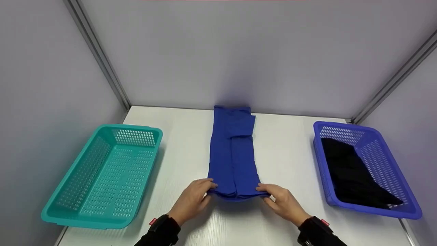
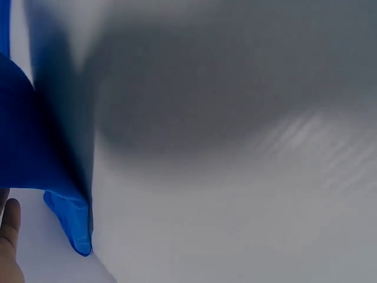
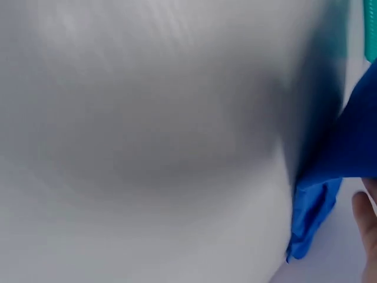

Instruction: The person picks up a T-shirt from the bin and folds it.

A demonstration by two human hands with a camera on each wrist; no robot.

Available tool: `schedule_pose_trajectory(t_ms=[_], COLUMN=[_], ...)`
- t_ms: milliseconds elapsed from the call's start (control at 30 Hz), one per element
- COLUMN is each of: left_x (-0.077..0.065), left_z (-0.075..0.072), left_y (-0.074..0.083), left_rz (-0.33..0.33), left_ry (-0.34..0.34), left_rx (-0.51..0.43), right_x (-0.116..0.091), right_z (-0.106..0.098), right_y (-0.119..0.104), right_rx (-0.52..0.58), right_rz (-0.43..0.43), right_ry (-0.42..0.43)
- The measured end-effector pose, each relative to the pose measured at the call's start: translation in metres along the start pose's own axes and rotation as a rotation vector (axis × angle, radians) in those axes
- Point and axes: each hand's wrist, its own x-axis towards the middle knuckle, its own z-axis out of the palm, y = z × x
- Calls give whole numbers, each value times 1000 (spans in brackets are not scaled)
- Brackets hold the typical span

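A blue garment (image 1: 232, 150), folded into a long narrow strip, lies lengthwise on the white table, its far end at the back wall. My left hand (image 1: 194, 196) pinches the near left corner between thumb and fingers. At the near right corner my right hand (image 1: 283, 203) pinches the cloth the same way. The near edge is lifted off the table, and both wrist views show the blue cloth (image 2: 35, 135) hanging above the surface with a shadow beneath. Part of the right hand (image 3: 366, 224) appears at the edge of its own wrist view.
To the left stands an empty teal basket (image 1: 99, 223) with perforated walls. A purple-blue basket (image 1: 372, 212) on the right holds black cloth (image 1: 351, 174). Grey panels (image 1: 239, 54) enclose the white table (image 1: 283, 147) at the back and sides.
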Motion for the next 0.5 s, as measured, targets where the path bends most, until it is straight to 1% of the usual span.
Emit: schedule_pose_trajectory(t_ms=[67,133,233,300,400,467,500], left_x=[2,2,1,0,0,2,4], left_z=[-6,-11,-20,-25,-32,-34,-34], left_y=[5,10,17,21,26,29,29], left_rz=[-30,-43,-46,-40,-43,-68,-90], left_ry=[-10,-38,-117,-203,-382,-510,-558], left_rx=[-67,-118,-201,-263,-376,-456,-489], right_x=[2,3,4,5,7,9,10], right_z=[-10,-18,-28,-33,-38,-39,-39], right_y=[-3,-6,-11,-14,-18,-19,-19], right_rx=[64,119,234,311,430,476,488], right_rz=[18,34,62,81,137,194,224], right_ry=[-18,-54,-149,-239,-418,-523,-561])
